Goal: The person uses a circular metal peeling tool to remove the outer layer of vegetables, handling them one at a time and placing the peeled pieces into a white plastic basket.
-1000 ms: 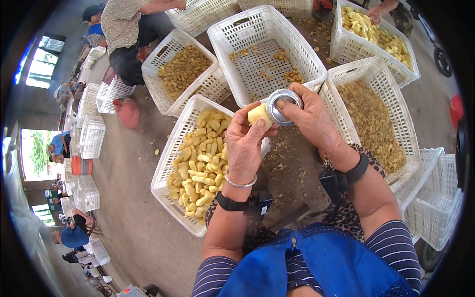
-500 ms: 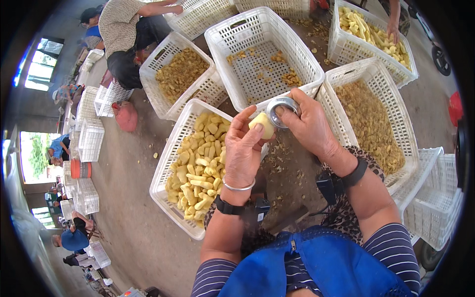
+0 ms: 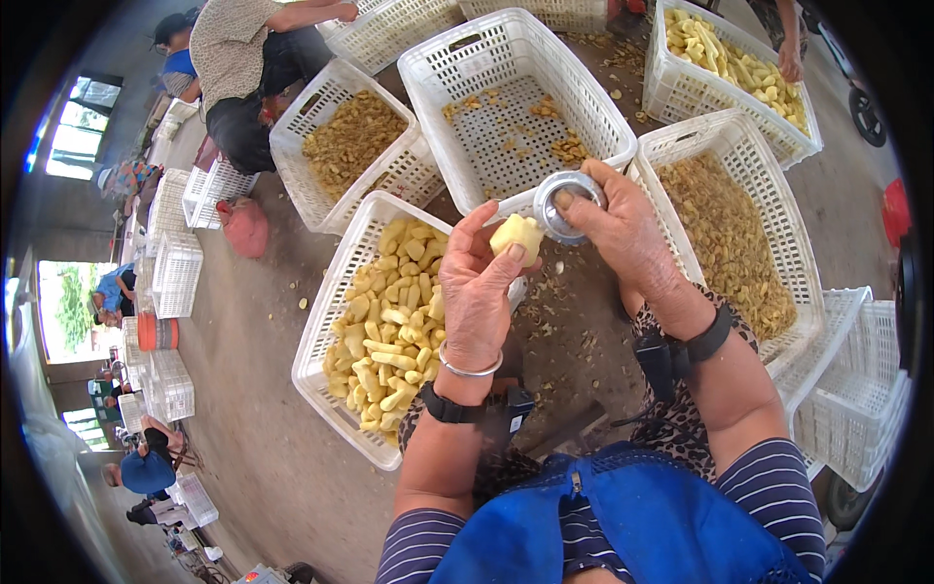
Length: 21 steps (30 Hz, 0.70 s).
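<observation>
My left hand [image 3: 482, 282] holds a knobbly, peeled pale yellow root piece [image 3: 517, 237], much like ginger, between thumb and fingers. My right hand [image 3: 623, 229] grips a round, silver ring-shaped metal tool [image 3: 561, 232], its thumb pressed into the middle. The tool sits just right of the root piece; whether they touch, I cannot tell. Below and left of my left hand is a white crate [image 3: 321, 321] piled with peeled yellow root pieces [image 3: 389, 341]. Beyond both hands stands a white crate [image 3: 608, 122] with a few yellow-brown scraps [image 3: 569, 148] on its perforated bottom.
Crates of brownish scraps stand to the right [image 3: 730, 243] and far left [image 3: 355, 141]. A person's hand [image 3: 790, 63] hangs by a crate of long yellow pieces [image 3: 735, 63]. Another person [image 3: 229, 58] crouches far left. Stacked white crates [image 3: 851, 389] stand at right; peelings [image 3: 550, 302] litter the floor.
The metal tool has shifted slightly right and tilted to face me more. The root piece has turned in my left hand, and the other person's hand has lifted off the far right crate.
</observation>
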Each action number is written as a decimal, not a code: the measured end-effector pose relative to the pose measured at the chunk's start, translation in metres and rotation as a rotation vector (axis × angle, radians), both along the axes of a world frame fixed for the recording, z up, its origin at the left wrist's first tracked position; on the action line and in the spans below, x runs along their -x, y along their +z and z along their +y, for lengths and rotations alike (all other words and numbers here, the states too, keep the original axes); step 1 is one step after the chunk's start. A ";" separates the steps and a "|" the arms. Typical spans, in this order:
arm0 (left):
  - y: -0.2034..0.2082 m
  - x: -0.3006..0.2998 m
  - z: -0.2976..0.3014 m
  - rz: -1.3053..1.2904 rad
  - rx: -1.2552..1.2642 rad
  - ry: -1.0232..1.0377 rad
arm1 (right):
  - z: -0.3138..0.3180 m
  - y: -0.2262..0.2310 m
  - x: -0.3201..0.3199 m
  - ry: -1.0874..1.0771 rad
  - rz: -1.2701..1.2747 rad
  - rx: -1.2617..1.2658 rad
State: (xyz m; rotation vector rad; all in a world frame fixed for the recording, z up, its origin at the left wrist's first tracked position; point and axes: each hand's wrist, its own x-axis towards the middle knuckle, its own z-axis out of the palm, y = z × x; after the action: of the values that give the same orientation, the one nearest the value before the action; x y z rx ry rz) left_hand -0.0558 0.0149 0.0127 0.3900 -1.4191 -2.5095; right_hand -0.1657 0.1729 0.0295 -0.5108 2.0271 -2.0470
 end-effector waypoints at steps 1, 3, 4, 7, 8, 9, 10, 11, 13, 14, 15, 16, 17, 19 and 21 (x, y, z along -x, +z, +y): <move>-0.001 0.000 0.000 0.008 0.022 0.000 | -0.001 0.002 -0.002 0.012 -0.002 -0.016; -0.007 0.001 0.000 0.026 0.091 -0.028 | -0.002 0.007 -0.007 0.034 -0.004 -0.050; -0.008 0.002 0.001 0.033 0.113 -0.040 | -0.002 0.001 -0.004 0.039 0.037 -0.060; -0.006 0.002 0.000 0.066 0.090 -0.038 | 0.001 0.011 -0.001 0.012 0.080 -0.085; -0.003 0.001 0.000 0.068 0.035 -0.046 | 0.000 0.018 -0.001 -0.052 -0.144 0.038; -0.003 0.001 0.000 0.070 0.008 -0.047 | 0.001 0.017 0.001 -0.064 -0.202 0.093; -0.002 0.001 -0.001 0.070 -0.020 -0.049 | 0.003 0.015 0.002 -0.080 -0.260 0.148; -0.004 0.003 -0.003 0.050 -0.094 -0.038 | 0.004 0.014 0.004 -0.099 -0.316 0.205; -0.006 0.005 -0.003 0.027 -0.173 -0.030 | 0.005 0.009 0.001 -0.052 -0.119 0.089; -0.006 0.006 -0.001 0.007 -0.160 -0.007 | 0.004 0.006 0.000 -0.033 -0.053 0.053; -0.007 0.006 0.000 -0.006 -0.155 0.003 | 0.002 0.002 -0.002 -0.015 0.011 0.019; -0.008 0.006 0.001 -0.019 -0.150 0.013 | -0.002 0.004 -0.006 0.003 0.040 -0.022; -0.009 0.006 0.002 -0.017 -0.095 0.011 | -0.003 0.002 -0.007 0.015 0.028 -0.040; -0.013 0.006 0.001 -0.011 -0.037 0.014 | -0.005 0.001 -0.007 0.042 0.010 -0.072; -0.021 0.006 -0.001 0.163 0.110 -0.039 | -0.006 -0.003 -0.007 0.068 0.023 -0.086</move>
State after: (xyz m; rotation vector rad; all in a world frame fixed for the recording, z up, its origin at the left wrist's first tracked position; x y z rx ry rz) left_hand -0.0617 0.0137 -0.0079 0.1356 -1.5043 -2.4162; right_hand -0.1585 0.1669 0.0264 -0.5811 2.0698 -1.9148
